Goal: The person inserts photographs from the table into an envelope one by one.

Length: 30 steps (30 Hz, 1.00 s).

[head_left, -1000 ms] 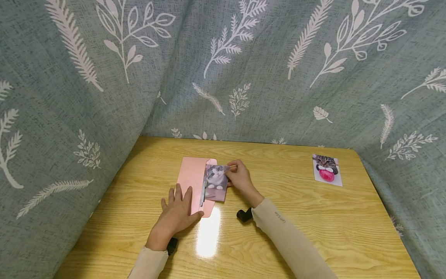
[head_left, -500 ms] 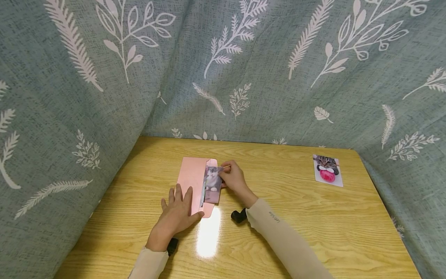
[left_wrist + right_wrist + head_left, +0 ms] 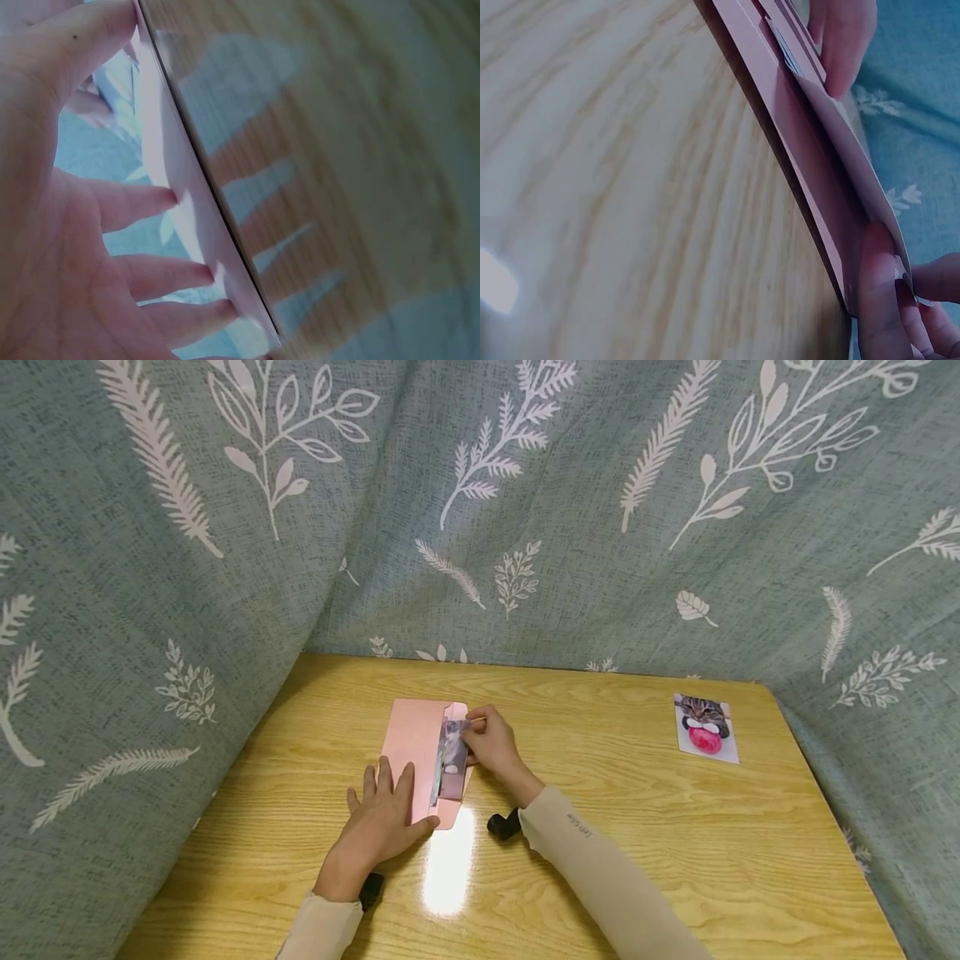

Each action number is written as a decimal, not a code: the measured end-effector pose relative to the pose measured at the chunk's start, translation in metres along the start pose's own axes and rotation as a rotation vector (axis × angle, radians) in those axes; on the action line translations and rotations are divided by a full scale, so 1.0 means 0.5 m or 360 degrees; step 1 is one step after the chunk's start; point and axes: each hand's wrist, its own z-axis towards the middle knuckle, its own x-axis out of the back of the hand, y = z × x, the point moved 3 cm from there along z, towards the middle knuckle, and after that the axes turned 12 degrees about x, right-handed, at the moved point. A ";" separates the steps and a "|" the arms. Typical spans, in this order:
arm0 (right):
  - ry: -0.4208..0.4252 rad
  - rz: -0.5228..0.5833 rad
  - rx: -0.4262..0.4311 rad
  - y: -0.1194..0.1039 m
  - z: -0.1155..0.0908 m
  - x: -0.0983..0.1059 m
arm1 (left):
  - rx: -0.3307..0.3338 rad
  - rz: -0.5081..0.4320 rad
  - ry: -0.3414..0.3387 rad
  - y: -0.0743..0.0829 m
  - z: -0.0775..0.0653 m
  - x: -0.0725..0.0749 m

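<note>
A pink envelope point(image 3: 411, 735) lies on the table with its opening and flap toward the right. My left hand point(image 3: 378, 817) rests on it with spread fingers, near its lower left part. My right hand point(image 3: 497, 747) pinches the upper right edge of a photo card point(image 3: 452, 772) with a grey and white cat on it. The card's left part is hidden inside the envelope's opening. Slim edges of other cards show along that opening. In the right wrist view, the right thumb point(image 3: 881, 285) lies under the card and the fingers bend over its far side.
A second photo card point(image 3: 703, 728), with a striped cat and a pink ball, lies apart on the right of the wooden table point(image 3: 600, 860). A leaf-patterned curtain point(image 3: 480, 485) hangs behind and on both sides.
My right hand has moved left with the cat photo card, and less of the card shows outside the envelope. The left hand has stayed in place.
</note>
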 end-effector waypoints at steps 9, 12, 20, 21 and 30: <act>-0.0006 -0.0081 0.0030 0.005 -0.005 -0.015 | 0.0016 0.0012 -0.0017 0.000 -0.005 -0.002; 0.0001 -0.0126 0.0051 0.002 -0.006 -0.018 | 0.0018 0.0017 -0.0018 0.002 -0.006 -0.001; -0.0021 -0.0216 0.0041 -0.003 -0.010 -0.015 | 0.0011 0.0023 -0.0016 0.004 -0.007 -0.001; -0.0023 -0.0213 0.0034 -0.004 -0.013 -0.012 | 0.0011 0.0024 -0.0018 0.004 -0.008 -0.001; -0.0040 0.0075 -0.0028 -0.009 -0.044 0.007 | 0.0022 0.0029 -0.0014 0.001 -0.002 -0.001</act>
